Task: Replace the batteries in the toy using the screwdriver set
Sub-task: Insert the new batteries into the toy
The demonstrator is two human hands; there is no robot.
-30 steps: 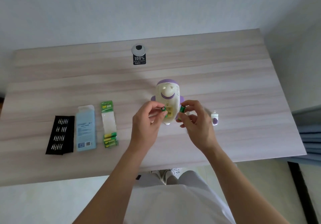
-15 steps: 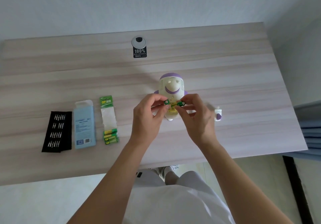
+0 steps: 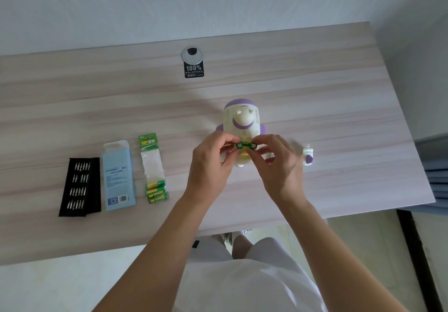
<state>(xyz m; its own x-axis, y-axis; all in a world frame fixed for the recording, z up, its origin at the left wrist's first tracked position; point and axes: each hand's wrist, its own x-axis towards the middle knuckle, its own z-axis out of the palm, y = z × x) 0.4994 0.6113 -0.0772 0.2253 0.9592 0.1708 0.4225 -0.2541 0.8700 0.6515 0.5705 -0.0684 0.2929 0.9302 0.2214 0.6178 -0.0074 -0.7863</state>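
Bit holder [image 3: 80, 187], black and laid open, lies farthest to the left of the toy [image 3: 242, 120] on the table [image 3: 339, 108]. The blue case [image 3: 118, 176] lies just beside it, nearer the toy. The battery pack [image 3: 154, 168], with green cells at its near end, lies nearer again. The left hand [image 3: 211, 164] reaches in from the near-left of the toy, forearm angled up and to the right. Its thumb and forefinger pinch a green battery [image 3: 240, 145] end-on over the toy's lower body. The toy lies flat, purple head pointing away from the person. The right hand [image 3: 278, 166] mirrors this pose from the near-right, pinching a second battery [image 3: 253, 146] just beside the first. The small white-and-purple cover [image 3: 308, 156] lies to the right of the toy, apart from it.
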